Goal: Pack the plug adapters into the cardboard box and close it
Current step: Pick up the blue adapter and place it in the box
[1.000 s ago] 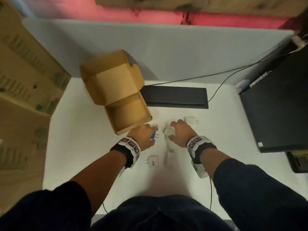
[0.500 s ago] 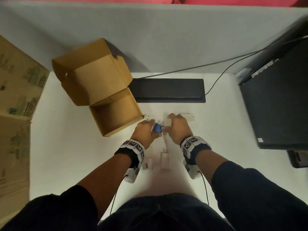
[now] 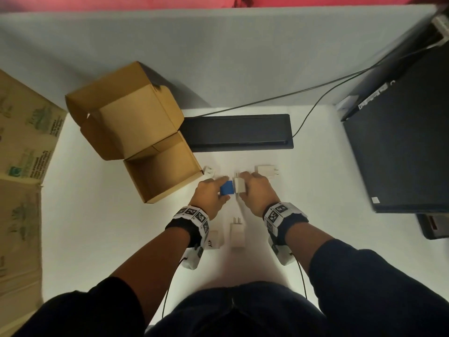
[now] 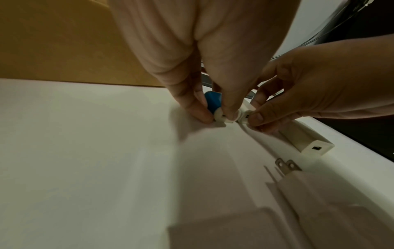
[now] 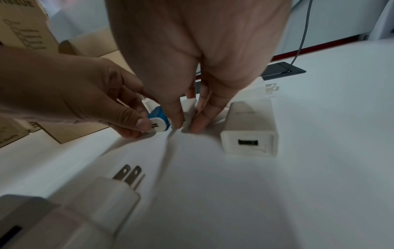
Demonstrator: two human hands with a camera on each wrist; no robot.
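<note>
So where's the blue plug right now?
In the head view the blue adapter sits mid-table, pinched by the left hand, just right of the cardboard box.

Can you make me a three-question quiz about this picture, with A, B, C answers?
1. Where on the table is the cardboard box? A left side; B right side; C middle front.
2. What colour is the adapter that the left hand pinches? A red; B blue; C green.
3. How is the cardboard box? A taped shut; B open, full; C open, empty.
Answers: 1 A, it sits left of the left hand. 2 B, blue shows in its grip. 3 C, flaps up, bare floor inside.
</note>
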